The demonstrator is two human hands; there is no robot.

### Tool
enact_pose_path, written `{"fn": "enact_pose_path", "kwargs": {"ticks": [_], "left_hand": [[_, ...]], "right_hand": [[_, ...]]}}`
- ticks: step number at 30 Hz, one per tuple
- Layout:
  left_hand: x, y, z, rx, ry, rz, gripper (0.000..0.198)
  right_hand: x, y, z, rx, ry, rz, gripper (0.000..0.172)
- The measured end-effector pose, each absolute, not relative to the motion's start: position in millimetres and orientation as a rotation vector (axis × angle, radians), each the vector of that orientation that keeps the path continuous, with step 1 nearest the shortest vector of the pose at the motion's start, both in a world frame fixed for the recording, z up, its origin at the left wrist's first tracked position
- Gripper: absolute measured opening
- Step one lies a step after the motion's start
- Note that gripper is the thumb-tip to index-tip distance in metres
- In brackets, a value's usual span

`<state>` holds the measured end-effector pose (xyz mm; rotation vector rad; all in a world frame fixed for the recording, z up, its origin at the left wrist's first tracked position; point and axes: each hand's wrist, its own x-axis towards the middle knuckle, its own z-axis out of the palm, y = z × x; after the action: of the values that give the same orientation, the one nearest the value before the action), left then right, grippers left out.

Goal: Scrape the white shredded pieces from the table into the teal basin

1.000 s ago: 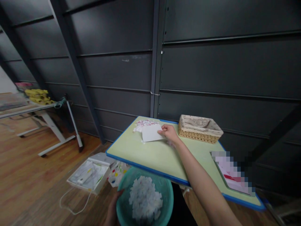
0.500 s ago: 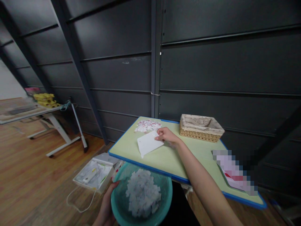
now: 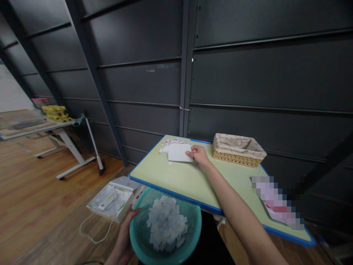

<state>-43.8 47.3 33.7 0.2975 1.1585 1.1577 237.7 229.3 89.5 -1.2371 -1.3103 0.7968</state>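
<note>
My left hand (image 3: 127, 228) grips the rim of a teal plastic basin (image 3: 193, 235), held just below the table's front edge. A heap of small white paper scraps (image 3: 167, 224) lies in the basin. Over the table, my right hand (image 3: 199, 155) pinches a flat white card (image 3: 179, 152) by its right edge, thumb on top. Behind the card, partly covered by it, is a pile of white and pinkish paper scraps (image 3: 168, 143) on the tabletop.
The pale yellow-green table (image 3: 171, 176) has a blue edge. A lined wicker basket (image 3: 238, 151) stands at its back right, and a pixelated flat item (image 3: 273, 202) lies at the right. An open white box (image 3: 111, 202) with a cord sits lower left. Yellow items (image 3: 56, 112) rest on another table.
My right hand has moved the card away from me, toward the scrap pile, and the card has turned straighter. My left hand still holds the basin in about the same place.
</note>
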Motion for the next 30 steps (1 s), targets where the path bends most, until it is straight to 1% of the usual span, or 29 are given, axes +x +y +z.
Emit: {"fn": "enact_pose_path", "kwargs": {"ticks": [5, 8, 18, 23, 26, 28, 30], "left_hand": [[-41.8, 47.1, 41.0, 0.321, 1.201, 1.206, 0.01], [-43.7, 47.8, 37.7, 0.322, 1.162, 1.192, 0.007], [-44.4, 47.2, 38.3, 0.304, 1.148, 1.179, 0.013], [-45.3, 46.4, 37.0, 0.32, 1.163, 1.152, 0.009], [-46.9, 47.4, 33.1, 0.31, 1.165, 1.15, 0.006], [-47.3, 48.8, 30.0, 0.286, 1.15, 1.15, 0.006], [-46.3, 50.0, 25.8, 0.255, 1.119, 1.154, 0.005]], "right_hand": [[240.8, 233.0, 85.4, -1.293, -1.371, 0.724, 0.029], [242.7, 230.1, 88.7, -1.283, -1.411, 0.773, 0.027], [228.4, 207.7, 102.1, -1.055, -1.706, 1.289, 0.034], [222.2, 201.1, 104.3, -1.003, -1.781, 1.439, 0.036], [222.9, 202.7, 104.3, -0.99, -1.683, 1.371, 0.038], [223.2, 206.6, 103.3, -1.009, -1.59, 1.214, 0.038], [222.1, 212.1, 101.6, -1.063, -1.506, 0.984, 0.036]]}}
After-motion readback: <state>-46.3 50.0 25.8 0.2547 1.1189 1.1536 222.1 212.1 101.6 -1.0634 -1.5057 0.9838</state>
